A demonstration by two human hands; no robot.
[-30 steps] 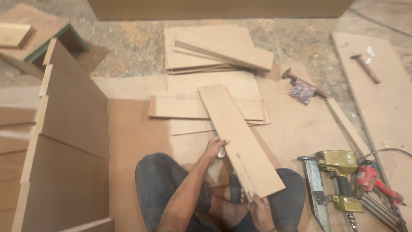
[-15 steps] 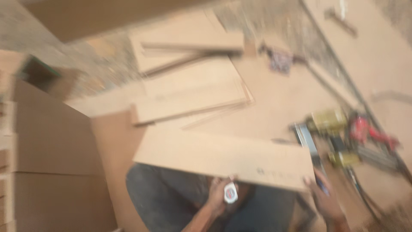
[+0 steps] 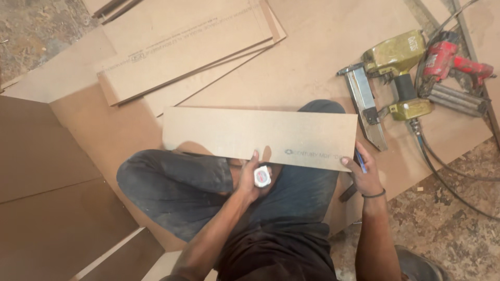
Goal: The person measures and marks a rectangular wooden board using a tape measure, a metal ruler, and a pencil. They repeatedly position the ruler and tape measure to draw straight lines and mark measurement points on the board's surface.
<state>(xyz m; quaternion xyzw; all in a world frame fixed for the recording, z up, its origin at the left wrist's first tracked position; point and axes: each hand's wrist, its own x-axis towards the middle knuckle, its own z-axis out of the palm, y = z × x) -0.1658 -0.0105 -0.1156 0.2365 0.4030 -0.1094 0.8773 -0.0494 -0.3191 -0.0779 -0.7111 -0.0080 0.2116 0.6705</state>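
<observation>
Brown rectangular fibreboard panel (image 3: 260,132) across the lap, flat, above the knees. Left hand (image 3: 253,177) closed around small white tape measure (image 3: 262,177) at near edge; right hand (image 3: 362,171) pinching blue pen (image 3: 360,162) against right corner. Olive nail gun (image 3: 393,67) nearby on floor.

Tan board (image 3: 260,132), white-red tape measure (image 3: 262,177), olive nailer (image 3: 390,67), red nailer (image 3: 448,60).

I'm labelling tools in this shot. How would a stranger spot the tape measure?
Start at the long board lying across the seated person's lap. At the middle of its near edge, the left hand cups the tape measure. It is small, round and white with red, unlike the blue pen in the right hand.
</observation>
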